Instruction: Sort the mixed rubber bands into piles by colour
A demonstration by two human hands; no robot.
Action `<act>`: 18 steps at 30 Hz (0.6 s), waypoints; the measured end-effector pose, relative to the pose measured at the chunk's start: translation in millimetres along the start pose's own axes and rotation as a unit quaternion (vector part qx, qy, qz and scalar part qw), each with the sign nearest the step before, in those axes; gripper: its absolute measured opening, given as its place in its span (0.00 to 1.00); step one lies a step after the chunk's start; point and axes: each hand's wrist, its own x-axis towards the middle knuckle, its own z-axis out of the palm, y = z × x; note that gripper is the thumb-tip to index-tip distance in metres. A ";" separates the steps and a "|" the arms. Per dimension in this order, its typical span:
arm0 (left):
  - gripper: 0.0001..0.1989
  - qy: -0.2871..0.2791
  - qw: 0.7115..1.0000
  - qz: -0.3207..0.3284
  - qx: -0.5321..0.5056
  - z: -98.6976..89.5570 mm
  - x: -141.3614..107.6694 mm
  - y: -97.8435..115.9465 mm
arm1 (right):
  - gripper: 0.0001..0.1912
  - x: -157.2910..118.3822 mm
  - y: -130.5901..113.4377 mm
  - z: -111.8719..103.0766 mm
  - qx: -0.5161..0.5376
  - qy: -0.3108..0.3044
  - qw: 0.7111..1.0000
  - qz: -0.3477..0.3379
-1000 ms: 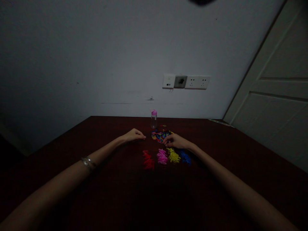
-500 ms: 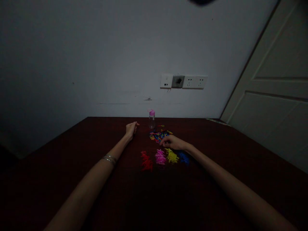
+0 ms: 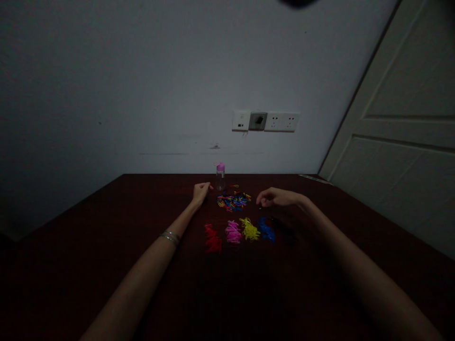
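A mixed pile of small coloured loops (image 3: 234,201) lies near the middle of the dark red table. Nearer me are separate piles: red (image 3: 213,240), pink (image 3: 233,232), yellow (image 3: 250,230) and blue (image 3: 266,229). My left hand (image 3: 201,192) rests curled on the table, left of the mixed pile, with nothing seen in it. To the right of that pile, above the table, is my right hand (image 3: 275,197), its fingertips pinched together; a tiny dark thing shows below them, too small to name.
A clear bottle with a pink lid (image 3: 221,176) stands behind the mixed pile, near the wall. One loose loop (image 3: 234,186) lies beside it. Sockets (image 3: 282,121) are on the wall, and a pale door (image 3: 401,118) is at the right.
My right hand has moved right, off the mixed pile, and is raised above the table. The blue pile is now uncovered. The view has shifted slightly; my left hand stays curled.
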 end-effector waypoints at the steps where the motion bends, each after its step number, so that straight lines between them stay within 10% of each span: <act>1: 0.17 -0.001 1.000 0.003 0.011 0.2 -0.5 0.4 | 0.14 -6.6 4.1 -5.6 0.011 -0.026 0.999 0.023; 7: 0.16 -0.018 0.999 0.023 0.045 0.5 -0.5 -0.6 | 0.21 -21.4 29.7 -15.3 0.088 -0.082 0.985 0.122; 18: 0.13 -0.066 0.990 0.043 0.115 3.8 -2.0 -0.5 | 0.15 15.2 80.9 24.5 0.124 0.288 0.946 0.081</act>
